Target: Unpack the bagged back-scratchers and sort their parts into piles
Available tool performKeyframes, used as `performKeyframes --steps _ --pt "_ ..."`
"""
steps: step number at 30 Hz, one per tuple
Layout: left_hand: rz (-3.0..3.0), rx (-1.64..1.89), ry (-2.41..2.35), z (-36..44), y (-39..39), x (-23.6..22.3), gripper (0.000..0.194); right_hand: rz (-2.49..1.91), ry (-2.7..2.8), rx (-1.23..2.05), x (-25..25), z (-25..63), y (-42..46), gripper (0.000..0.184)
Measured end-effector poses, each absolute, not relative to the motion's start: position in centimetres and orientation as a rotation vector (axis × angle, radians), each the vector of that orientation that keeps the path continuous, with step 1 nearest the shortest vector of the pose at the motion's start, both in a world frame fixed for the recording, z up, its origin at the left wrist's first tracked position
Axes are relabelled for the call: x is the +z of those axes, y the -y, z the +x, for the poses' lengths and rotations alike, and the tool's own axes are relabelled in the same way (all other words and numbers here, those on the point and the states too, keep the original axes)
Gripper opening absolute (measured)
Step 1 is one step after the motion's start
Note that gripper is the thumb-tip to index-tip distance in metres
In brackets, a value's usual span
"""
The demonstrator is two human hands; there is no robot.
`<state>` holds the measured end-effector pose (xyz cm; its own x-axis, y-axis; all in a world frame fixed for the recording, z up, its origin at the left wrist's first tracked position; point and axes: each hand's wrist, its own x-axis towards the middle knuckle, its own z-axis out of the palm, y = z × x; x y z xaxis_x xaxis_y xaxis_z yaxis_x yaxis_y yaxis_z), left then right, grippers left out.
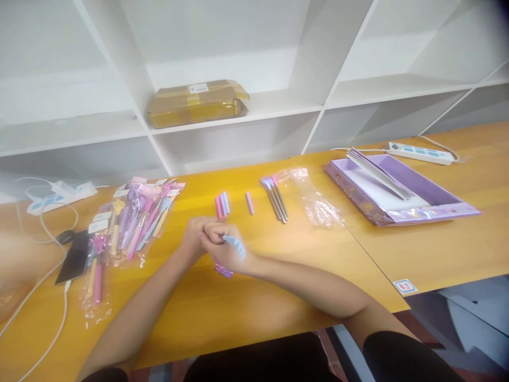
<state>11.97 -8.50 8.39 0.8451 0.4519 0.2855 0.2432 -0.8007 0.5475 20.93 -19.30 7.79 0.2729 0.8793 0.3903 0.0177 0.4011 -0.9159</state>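
Note:
My left hand (194,236) and my right hand (228,254) are pressed together, both closed, above the middle of the table. A light blue claw-shaped head of a back scratcher (235,246) sticks out of my right fist. Its shaft is hidden inside the hands, and my left fingers wrap around the same spot. Just beyond the hands lie pink and blue handle sleeves (222,203), with a single purple sleeve (249,203) to their right. Farther right rest several metal-shafted back scratchers (275,199) with blue and pink heads. A shiny purple piece (224,271) shows partly below my hands.
Bagged back scratchers (137,223) lie at the left, near a phone (75,257) with cables and a power strip (61,196). On the right are a clear plastic bag (318,199), an open purple box (441,196) and another power strip (421,153). A cardboard box (199,103) sits on the shelf.

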Motion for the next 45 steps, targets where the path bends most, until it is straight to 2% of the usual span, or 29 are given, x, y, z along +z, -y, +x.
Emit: performKeyframes --steps 5,9,14,18,32,35,38,40,43,45 --pt "2.675 0.768 -0.054 11.6 7.5 7.8 0.059 -0.878 1.949 0.559 7.3 21.7 19.9 0.037" --pt "2.748 1.101 0.394 11.3 6.4 8.1 0.057 -0.949 2.392 0.226 8.2 22.0 20.6 0.033" --pt "2.862 1.241 0.632 11.2 6.0 9.1 0.051 -0.979 2.58 -0.138 8.4 21.8 21.5 0.029" --pt "2.919 1.217 0.685 11.1 5.9 9.6 0.051 -0.993 2.635 -0.203 8.3 21.8 22.1 0.023" --pt "2.938 1.328 0.501 11.2 1.9 8.2 0.048 -1.064 2.804 0.06 13.2 21.8 25.6 0.021" --pt "2.959 1.242 0.481 11.5 1.8 7.1 0.047 -1.085 2.848 0.103 13.9 22.2 25.6 0.019" --pt "2.919 0.977 0.145 11.3 0.6 5.5 0.051 -1.155 2.916 0.157 14.2 21.9 26.2 0.018" --pt "2.847 0.885 -0.149 10.7 -1.0 4.7 0.054 -1.099 2.907 0.361 14.5 21.4 27.3 0.015" --pt "2.753 0.96 -0.471 9.8 -3.0 4.5 0.052 -1.022 2.774 0.697 15.1 20.8 28.9 0.017" --pt "2.685 1.015 -0.666 10.0 -3.2 4.9 0.043 -1.138 2.693 0.688 15.4 21.2 29.0 0.019"
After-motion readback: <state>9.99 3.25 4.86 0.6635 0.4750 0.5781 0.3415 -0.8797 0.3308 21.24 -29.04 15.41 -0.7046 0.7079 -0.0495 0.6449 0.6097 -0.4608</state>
